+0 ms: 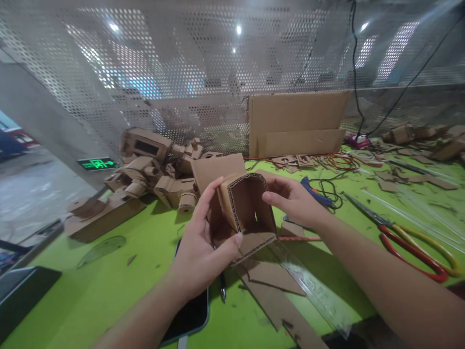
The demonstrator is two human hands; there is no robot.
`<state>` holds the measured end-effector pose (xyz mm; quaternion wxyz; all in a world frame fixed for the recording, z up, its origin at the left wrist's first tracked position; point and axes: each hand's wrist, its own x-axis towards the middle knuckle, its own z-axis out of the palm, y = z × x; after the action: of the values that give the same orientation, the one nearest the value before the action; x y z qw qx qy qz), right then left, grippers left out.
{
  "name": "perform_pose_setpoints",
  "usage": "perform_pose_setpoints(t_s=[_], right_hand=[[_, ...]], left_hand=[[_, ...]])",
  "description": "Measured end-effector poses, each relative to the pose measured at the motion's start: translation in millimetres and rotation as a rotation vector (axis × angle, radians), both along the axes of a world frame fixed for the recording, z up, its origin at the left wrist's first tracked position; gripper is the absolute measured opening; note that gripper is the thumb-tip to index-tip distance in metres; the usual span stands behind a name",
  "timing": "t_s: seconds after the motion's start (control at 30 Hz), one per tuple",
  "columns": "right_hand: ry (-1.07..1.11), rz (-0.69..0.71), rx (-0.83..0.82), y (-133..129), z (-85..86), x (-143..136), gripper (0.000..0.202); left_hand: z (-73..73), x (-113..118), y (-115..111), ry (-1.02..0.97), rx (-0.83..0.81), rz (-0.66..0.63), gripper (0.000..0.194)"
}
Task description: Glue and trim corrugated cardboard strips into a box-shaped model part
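Note:
Both hands hold a small folded cardboard box [250,208] above the green table, its open end tilted toward me. My left hand [203,242] grips its left side, with the thumb on the lower front edge. On the right side my right hand [290,196] is closed, its thumb by the upper rim and the other fingers partly hidden behind the wall. Below the box lie cardboard strips [269,300], a clear ruler [323,300] and a pen [223,288]. A dark phone [189,317] is partly under my left wrist.
Red-and-yellow scissors [390,225] and a blue glue gun [317,194] lie to the right. Several cardboard models [140,169] crowd the back left. A cardboard sheet [298,118] leans on the perforated metal screen [203,48]. A power socket [359,140] sits behind cardboard scraps.

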<state>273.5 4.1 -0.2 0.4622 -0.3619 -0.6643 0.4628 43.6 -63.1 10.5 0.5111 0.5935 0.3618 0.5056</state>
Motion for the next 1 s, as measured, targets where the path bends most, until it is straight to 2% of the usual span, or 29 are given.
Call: perform_pose_setpoints(t_s=[0.17,0.53,0.7,1.0], right_hand=[[0.022,0.017,-0.015,3.2,-1.2,-0.1,0.042],[0.006,-0.076,-0.077,-1.9,3.4,-2.9,0.038],[0.029,-0.078,-0.045,-3.0,5.0,-5.2,0.038],[0.032,-0.062,0.017,-4.4,1.5,-6.3,0.043]], left_hand=[[-1.0,-0.6,1.0,0.003,0.01,-0.002,0.09],[-2.6,-2.1,6.0,-0.006,0.006,-0.027,0.088],[-3.6,-3.2,5.8,-0.019,0.024,-0.033,0.087],[-21.9,-13.7,22.7,-0.168,0.044,-0.101,0.087]])
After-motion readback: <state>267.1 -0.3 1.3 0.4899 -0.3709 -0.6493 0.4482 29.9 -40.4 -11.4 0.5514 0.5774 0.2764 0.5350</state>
